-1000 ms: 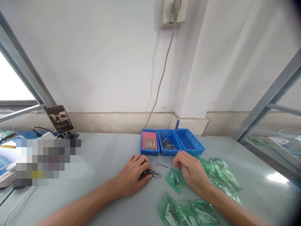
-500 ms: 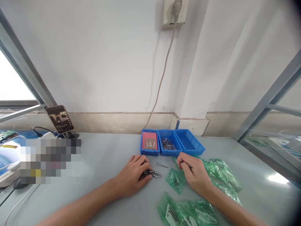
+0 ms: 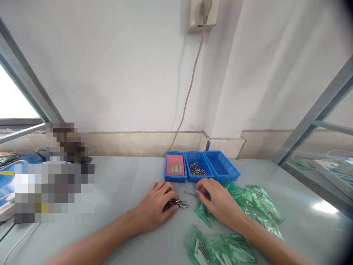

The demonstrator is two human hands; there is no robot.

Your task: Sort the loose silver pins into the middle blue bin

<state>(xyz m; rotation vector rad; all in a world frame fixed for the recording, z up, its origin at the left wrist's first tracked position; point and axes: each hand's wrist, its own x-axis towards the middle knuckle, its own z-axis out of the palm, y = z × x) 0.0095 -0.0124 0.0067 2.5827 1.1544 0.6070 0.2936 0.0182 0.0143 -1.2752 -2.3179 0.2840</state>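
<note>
My left hand (image 3: 157, 206) rests on the table, its fingers curled round a bunch of thin metal pins (image 3: 176, 202) whose ends stick out to the right between thumb and fingers. A single metal pin (image 3: 189, 193) lies on the table just to the right of the bunch. At that pin's right end is my right hand (image 3: 216, 197), fingers bent and a small gap showing between thumb and forefinger; whether they touch the pin I cannot tell. Partly under this hand lies a small green plastic bag (image 3: 205, 214) with pins inside.
Behind the hands stand three blue bins: one with a pink sheet (image 3: 174, 163), one with loose metal pins (image 3: 197, 169), and a third blue bin (image 3: 222, 165). More filled green bags (image 3: 263, 206) lie to the right, others (image 3: 220, 250) in front. A white cord (image 3: 190, 92) hangs down the wall.
My right hand has moved left, from over the green bags to the single pin's end, and its fingers have loosened from a fist. The left hand stays still on its bunch.
</note>
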